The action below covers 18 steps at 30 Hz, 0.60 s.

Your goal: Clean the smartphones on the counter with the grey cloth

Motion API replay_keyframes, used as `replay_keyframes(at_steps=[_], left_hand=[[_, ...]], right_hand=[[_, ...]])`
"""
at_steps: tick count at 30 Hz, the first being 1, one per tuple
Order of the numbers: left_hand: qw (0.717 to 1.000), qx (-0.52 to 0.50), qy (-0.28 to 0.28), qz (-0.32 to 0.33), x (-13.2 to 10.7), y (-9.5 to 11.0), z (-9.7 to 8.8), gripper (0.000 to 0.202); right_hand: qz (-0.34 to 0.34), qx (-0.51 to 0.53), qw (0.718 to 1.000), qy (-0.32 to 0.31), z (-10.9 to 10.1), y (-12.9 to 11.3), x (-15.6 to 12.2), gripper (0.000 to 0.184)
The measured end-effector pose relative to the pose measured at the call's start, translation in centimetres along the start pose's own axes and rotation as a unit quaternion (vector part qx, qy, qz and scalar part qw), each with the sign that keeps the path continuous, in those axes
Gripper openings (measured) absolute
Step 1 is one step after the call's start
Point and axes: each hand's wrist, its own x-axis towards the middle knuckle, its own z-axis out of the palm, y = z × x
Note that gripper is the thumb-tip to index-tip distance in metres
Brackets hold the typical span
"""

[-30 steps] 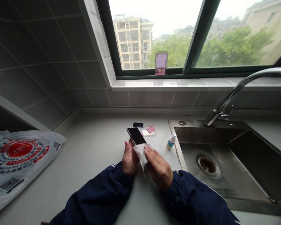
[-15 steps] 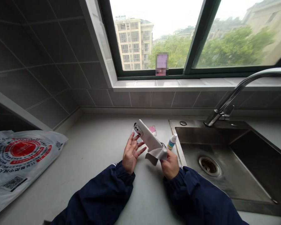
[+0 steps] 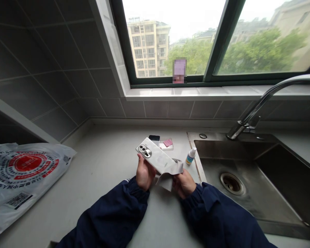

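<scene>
A white smartphone [image 3: 155, 157] is held tilted above the counter, its back with the round camera block facing up. My left hand [image 3: 144, 174] grips its camera end, thumb at the edge and fingers partly hidden underneath. Closed round the other end, my right hand [image 3: 185, 182] pinches a grey cleaning cloth [image 3: 167, 179] that wraps over the phone and hangs below it. Behind the phone lie a dark-screened device [image 3: 154, 138] and a clear phone case [image 3: 169, 148] with a pink piece [image 3: 167, 142] on it. A small white spray bottle [image 3: 190, 155] stands near my right hand.
To the right is a steel sink [image 3: 248, 186] with a curved chrome faucet [image 3: 258, 103]. A white printed plastic bag [image 3: 41, 182] lies on the counter [image 3: 100, 155] at the left. Beyond the tiled wall is a window [image 3: 191, 38].
My left hand, open beside the phone before, has closed on its camera end. The phone has swung lower and flatter, turning its back upward, uncovering more of the things behind.
</scene>
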Motion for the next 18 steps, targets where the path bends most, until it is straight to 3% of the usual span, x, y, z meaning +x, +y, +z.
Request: replay_keyframes(at_steps=[5,8,14,18], left_hand=[[0.999,-0.007,-0.041,-0.028,-0.3,0.1,0.0,0.082],[0.999,0.003,-0.039,-0.018,-0.3,0.2,-0.1,0.081],[1.000,-0.001,-0.001,0.002,-0.5,0.3,0.4,0.081],[0.999,0.016,-0.008,0.038,-0.4,0.5,0.5,0.080]], right_hand=[[0.038,0.026,0.997,-0.067,0.8,0.1,-0.4,0.062],[0.033,0.003,0.997,-0.067,0.8,0.5,-0.3,0.064],[0.033,-0.103,0.993,-0.050,-0.1,1.5,-0.4,0.041],[0.016,-0.161,0.986,-0.043,-0.6,2.1,-0.5,0.040]])
